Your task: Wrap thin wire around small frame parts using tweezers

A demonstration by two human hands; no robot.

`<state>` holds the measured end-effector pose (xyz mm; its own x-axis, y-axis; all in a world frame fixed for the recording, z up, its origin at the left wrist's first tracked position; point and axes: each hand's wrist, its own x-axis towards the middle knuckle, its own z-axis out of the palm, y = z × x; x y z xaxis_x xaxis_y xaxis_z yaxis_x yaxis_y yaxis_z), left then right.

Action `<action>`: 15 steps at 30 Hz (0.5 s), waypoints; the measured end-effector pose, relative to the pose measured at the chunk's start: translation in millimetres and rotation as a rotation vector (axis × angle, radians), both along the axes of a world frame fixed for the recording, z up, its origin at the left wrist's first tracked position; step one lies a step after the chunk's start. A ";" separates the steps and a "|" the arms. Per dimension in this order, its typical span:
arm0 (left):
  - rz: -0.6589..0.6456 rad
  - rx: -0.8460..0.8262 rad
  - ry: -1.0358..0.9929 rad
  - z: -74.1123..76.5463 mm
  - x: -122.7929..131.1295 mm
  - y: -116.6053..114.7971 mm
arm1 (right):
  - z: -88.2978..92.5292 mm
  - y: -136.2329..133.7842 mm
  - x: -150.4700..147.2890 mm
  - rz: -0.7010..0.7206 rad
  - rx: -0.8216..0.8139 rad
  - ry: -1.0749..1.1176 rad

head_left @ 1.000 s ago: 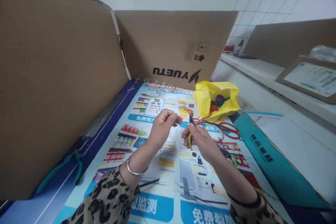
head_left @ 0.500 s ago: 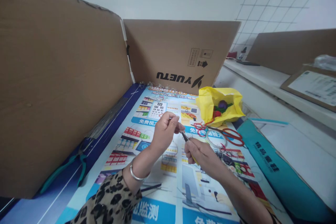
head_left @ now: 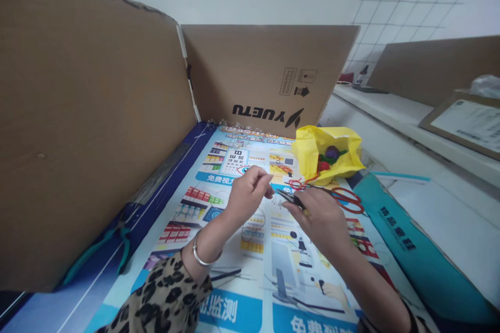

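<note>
1. Head view shows small pliers (head_left: pixel 288 197) in the person's right hand (head_left: pixel 320 213), above the printed sheet (head_left: pixel 250 270) on the tabletop (head_left: pixel 82 304); their long axis slants from the palm up and leftward, with the narrow tips, slightly parted, aimed at the left hand (head_left: pixel 250 192).
2. The right hand is curled around the pliers' handles, hiding them; only dark, tapering metal shows.
3. The left hand has thumb and fingertips drawn together just beside the tips; whatever may lie between them is too small to tell.
4. "YUETU" stands upside down in black on the brown cardboard panel (head_left: pixel 242 73) at the back, near an arrow mark.
5. The teal box (head_left: pixel 433 270) at the right reads "精品童鞋"; the sheet shows "监测", "免费视" and an eye chart (head_left: pixel 234 160).
6. A crinkled yellow bag (head_left: pixel 307 151) gapes open around a round purple ball (head_left: pixel 332 152) and a red one, with red cord (head_left: pixel 296 184) looped before it.
7. Nearby lie scissors (head_left: pixel 335 194) with red looped handles; teal-handled pliers (head_left: pixel 125 247) rest at the left, grips toward the person.
8. A smooth silver bangle (head_left: pixel 198 257) circles the left wrist above a leopard-spotted sleeve (head_left: pixel 156 296).
</note>
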<state>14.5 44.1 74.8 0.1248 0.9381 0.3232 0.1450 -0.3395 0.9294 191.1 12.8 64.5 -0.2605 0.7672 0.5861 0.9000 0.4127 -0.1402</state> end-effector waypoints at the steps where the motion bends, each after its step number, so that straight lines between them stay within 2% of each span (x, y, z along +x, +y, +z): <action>1: -0.039 -0.012 0.023 -1.7 0.3 1.3 | -0.1 0.1 -1.7 0.015 -0.085 0.110; 3: -0.105 -0.022 0.055 -5.3 1.1 3.8 | 0.4 -0.5 -7.6 0.018 -0.331 0.341; 5: -0.162 -0.026 0.071 -8.9 1.7 5.9 | 0.4 -1.2 -14.5 0.011 -0.489 0.533; 10: -0.306 -0.143 0.032 -17.3 1.3 10.6 | -7.7 2.5 -22.9 0.006 -0.560 0.796; 15: -0.341 -0.233 0.031 -27.3 1.0 16.1 | -24.5 10.3 -23.1 0.108 -0.713 0.908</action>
<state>15.5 60.3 47.4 0.4473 0.8889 0.0985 0.0893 -0.1540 0.9840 168.0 23.0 40.0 -0.0496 0.9982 0.0344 0.3136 0.0483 -0.9483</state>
